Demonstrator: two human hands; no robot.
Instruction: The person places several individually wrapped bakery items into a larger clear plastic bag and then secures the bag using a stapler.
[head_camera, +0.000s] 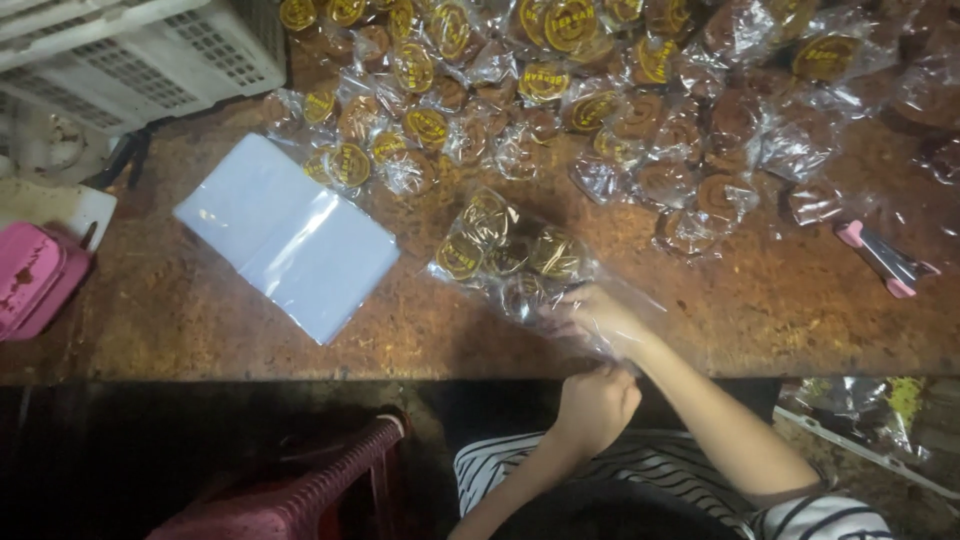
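A clear plastic bag (505, 255) filled with several wrapped brown round cakes lies on the brown table (200, 310), its open end toward me. My right hand (600, 318) grips the bag's open end near the table's front edge. Just below it, my left hand (597, 405) is closed on the same twisted end of the bag. Behind the bag, a big heap of individually wrapped cakes (560, 90) with yellow round labels covers the far side of the table.
A stack of flat clear bags (285, 235) lies left of the filled bag. A white plastic crate (130, 50) stands at the far left, a pink case (35, 275) at the left edge, a pink tool (885, 260) at the right, and a red stool (300, 480) below.
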